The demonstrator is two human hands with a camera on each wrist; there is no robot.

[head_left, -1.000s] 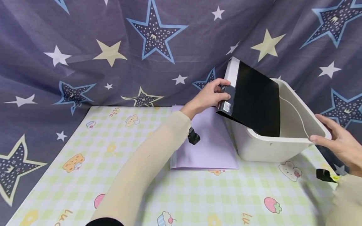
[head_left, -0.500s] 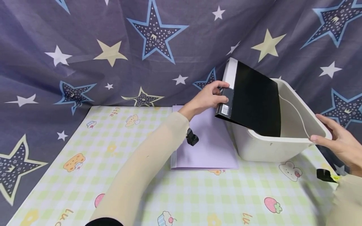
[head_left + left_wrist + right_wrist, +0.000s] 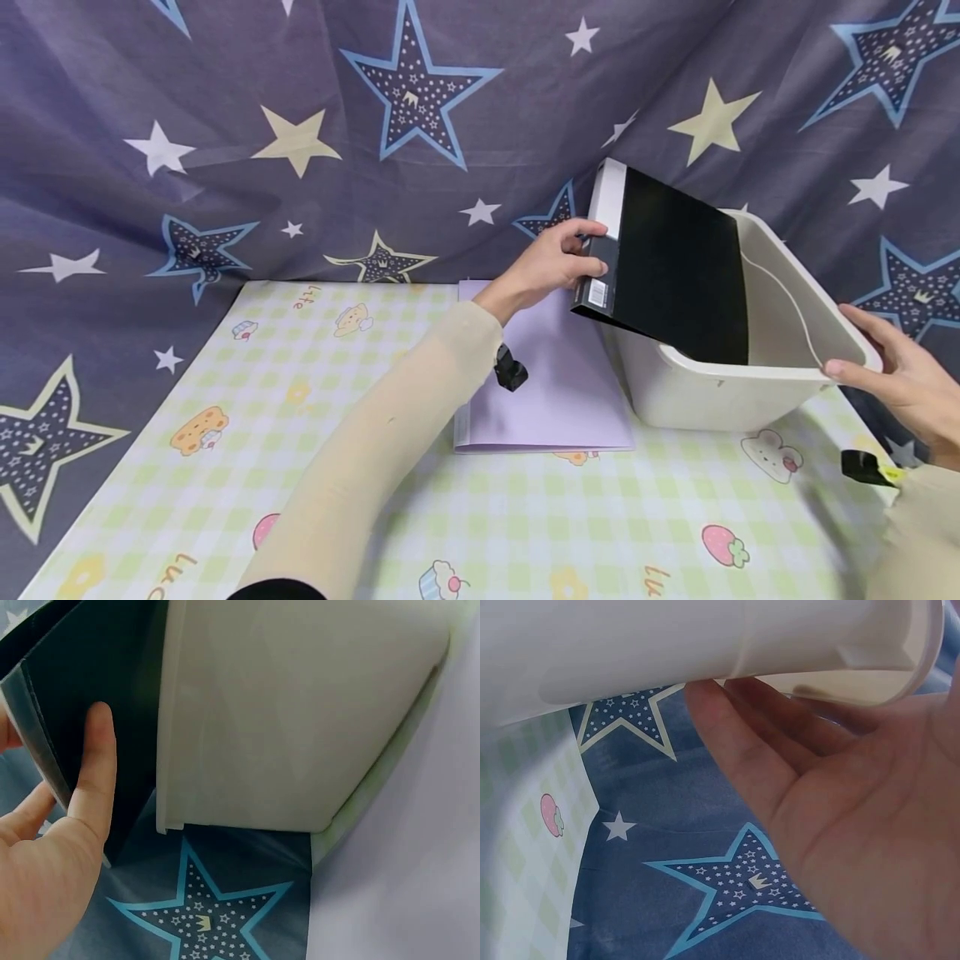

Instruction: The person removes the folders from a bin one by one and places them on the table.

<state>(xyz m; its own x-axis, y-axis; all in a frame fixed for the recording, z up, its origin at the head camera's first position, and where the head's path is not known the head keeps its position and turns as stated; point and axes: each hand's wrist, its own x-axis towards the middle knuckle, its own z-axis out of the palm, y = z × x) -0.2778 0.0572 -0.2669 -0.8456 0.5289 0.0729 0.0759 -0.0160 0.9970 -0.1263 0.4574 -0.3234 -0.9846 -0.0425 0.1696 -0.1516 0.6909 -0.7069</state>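
A black file folder (image 3: 682,267) with a pale spine label and a barcode leans slanted over the left rim of a white plastic bin (image 3: 712,396), its lower right part inside. My left hand (image 3: 551,260) pinches the folder's spine; in the left wrist view the thumb (image 3: 94,772) lies along the dark cover with fingers on the other side. At the bin's right front corner my right hand (image 3: 900,375) holds the rim, thumb in front and fingers along the side. The right wrist view shows those fingertips (image 3: 705,694) right at the rim.
A lilac folder (image 3: 547,408) lies flat on the table, left of the bin. Inside the bin runs a thin white cord (image 3: 783,300). The checked tablecloth (image 3: 337,500) meets a dark star-patterned curtain (image 3: 300,217) at the back.
The black folder's upper spine end has come slightly down and left, with the left hand still on it. The right hand and the bin stay in place.
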